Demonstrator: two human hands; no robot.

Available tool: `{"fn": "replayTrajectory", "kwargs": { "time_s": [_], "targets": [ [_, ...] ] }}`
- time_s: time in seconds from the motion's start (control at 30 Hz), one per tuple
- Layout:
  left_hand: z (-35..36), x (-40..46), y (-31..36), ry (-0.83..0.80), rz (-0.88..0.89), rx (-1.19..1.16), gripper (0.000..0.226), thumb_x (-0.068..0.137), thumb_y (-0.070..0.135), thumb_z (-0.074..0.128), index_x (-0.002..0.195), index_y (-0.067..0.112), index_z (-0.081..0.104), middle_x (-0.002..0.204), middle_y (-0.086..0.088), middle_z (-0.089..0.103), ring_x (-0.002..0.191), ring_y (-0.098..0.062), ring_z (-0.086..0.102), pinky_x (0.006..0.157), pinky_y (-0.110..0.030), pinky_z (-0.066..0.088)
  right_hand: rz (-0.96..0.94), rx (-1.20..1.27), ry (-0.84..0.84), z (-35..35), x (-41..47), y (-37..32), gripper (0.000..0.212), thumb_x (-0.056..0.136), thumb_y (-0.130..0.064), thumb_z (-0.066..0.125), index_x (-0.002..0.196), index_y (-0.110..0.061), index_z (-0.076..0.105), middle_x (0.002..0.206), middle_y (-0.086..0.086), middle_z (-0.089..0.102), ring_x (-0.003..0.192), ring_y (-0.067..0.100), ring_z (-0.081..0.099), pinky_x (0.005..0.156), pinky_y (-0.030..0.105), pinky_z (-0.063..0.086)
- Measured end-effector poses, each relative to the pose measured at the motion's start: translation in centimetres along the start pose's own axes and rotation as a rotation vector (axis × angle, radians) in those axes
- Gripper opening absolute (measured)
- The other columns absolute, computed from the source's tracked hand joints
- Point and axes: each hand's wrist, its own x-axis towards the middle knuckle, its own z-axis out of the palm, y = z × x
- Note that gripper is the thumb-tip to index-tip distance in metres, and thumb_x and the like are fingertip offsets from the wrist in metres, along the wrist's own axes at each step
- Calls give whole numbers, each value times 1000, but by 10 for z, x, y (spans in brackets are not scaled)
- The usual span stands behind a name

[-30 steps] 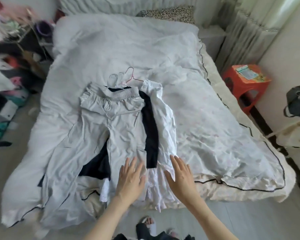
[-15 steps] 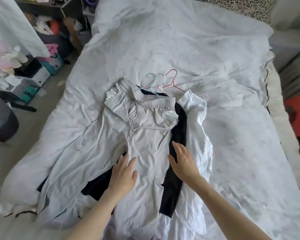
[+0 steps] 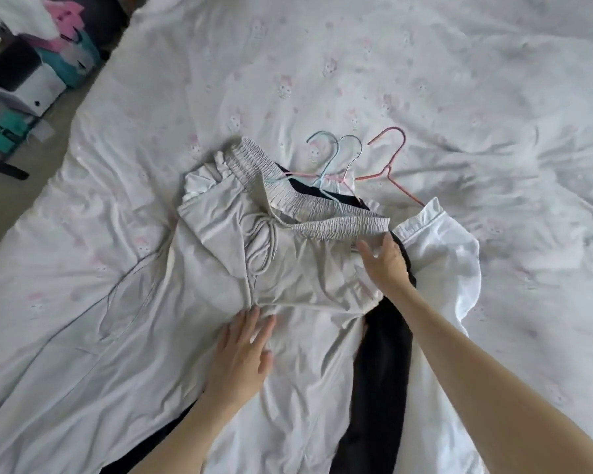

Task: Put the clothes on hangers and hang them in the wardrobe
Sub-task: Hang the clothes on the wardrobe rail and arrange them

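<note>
Head view: a pile of clothes lies on the bed (image 3: pixel 425 80), over its pale printed cover. On top are light grey trousers (image 3: pixel 298 268), elastic waistband and drawstring facing up. Under them runs a black garment (image 3: pixel 380 371), and a white garment (image 3: pixel 442 261) spreads out to the right. The left hand (image 3: pixel 242 354) rests flat on the grey fabric, fingers straight and loose, gripping nothing. The right hand (image 3: pixel 384 260) presses on the trousers just below the waistband, fingers extended, holding nothing that I can see. Three wire hangers, two pale blue hangers (image 3: pixel 336 155) and a pink hanger (image 3: pixel 391 159), poke out from beneath the waistband. Boxes (image 3: pixel 31 80) sit on the floor at upper left.
</note>
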Motion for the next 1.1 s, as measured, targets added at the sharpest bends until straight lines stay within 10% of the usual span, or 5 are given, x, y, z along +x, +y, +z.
{"fn": "replayTrajectory", "kwargs": {
  "time_s": [0.27, 0.5, 0.7, 0.87, 1.1],
  "targets": [
    [-8, 3, -7, -11, 26, -85, 58, 74, 35, 45, 131, 29, 41, 136, -8, 51, 122, -27, 51, 95, -37, 33, 73, 229, 148, 10, 13, -14, 50, 84, -32, 65, 112, 2, 43, 106, 13, 46, 93, 25, 47, 82, 39, 43],
    [-20, -3, -2, -110, -19, -135, 47, 77, 36, 38, 122, 28, 46, 131, -5, 55, 114, -25, 58, 79, -42, 54, -133, 14, 86, 15, -22, -16, 48, 85, -29, 64, 113, 1, 39, 110, 19, 50, 98, 34, 51, 72, 34, 38],
    [-55, -22, 8, -55, -58, -134, 73, 76, 55, 5, 146, 35, 14, 156, 8, -2, 144, -14, 6, 111, -28, 20, -62, -66, -30, 8, -29, -19, 27, 92, -15, 50, 110, 2, 39, 107, 23, 58, 99, 40, 55, 72, 36, 39],
    [-114, -22, 18, 124, -41, -292, 49, 98, 27, 39, 145, 22, 24, 154, 2, 15, 142, -10, 8, 110, -19, 12, -226, 30, 134, -8, -79, -39, 20, 91, -6, 42, 74, -15, 40, 91, 15, 58, 88, 34, 55, 64, 29, 30],
    [-193, -42, 40, 409, 123, -313, 74, 81, 60, 30, 138, 14, 41, 148, -6, 31, 138, -14, 23, 110, -26, 19, -315, 34, 390, -85, -188, -35, 23, 88, -23, 61, 89, -1, 54, 80, 16, 66, 78, 39, 60, 57, 33, 33]
  ]
}}
